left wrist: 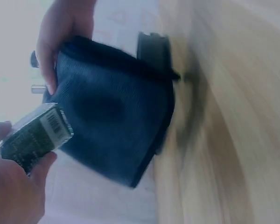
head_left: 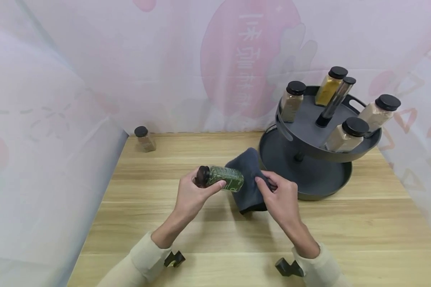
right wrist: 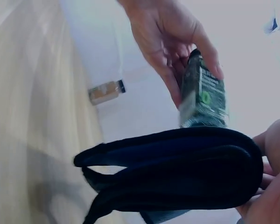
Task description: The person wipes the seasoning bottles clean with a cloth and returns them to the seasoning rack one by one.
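A glass jar of green flakes [head_left: 227,178] with a black lid lies sideways in my left hand [head_left: 194,193], its base pointing toward the cloth. My right hand [head_left: 281,197] pinches a folded dark grey cloth [head_left: 247,179], which hangs over the table just right of the jar. In the left wrist view the jar's base [left wrist: 56,125] shows a barcode and overlaps the cloth's edge [left wrist: 112,107]. The right wrist view shows the cloth's folds [right wrist: 177,177] from the side, with the jar [right wrist: 205,98] beyond them.
A two-tier dark turntable [head_left: 309,175] stands at the back right, several black-lidded jars on its upper tier. Another small jar [head_left: 146,141] stands at the back left, near the fabric wall [head_left: 165,79]. The wooden table [head_left: 147,223] lies beneath my hands.
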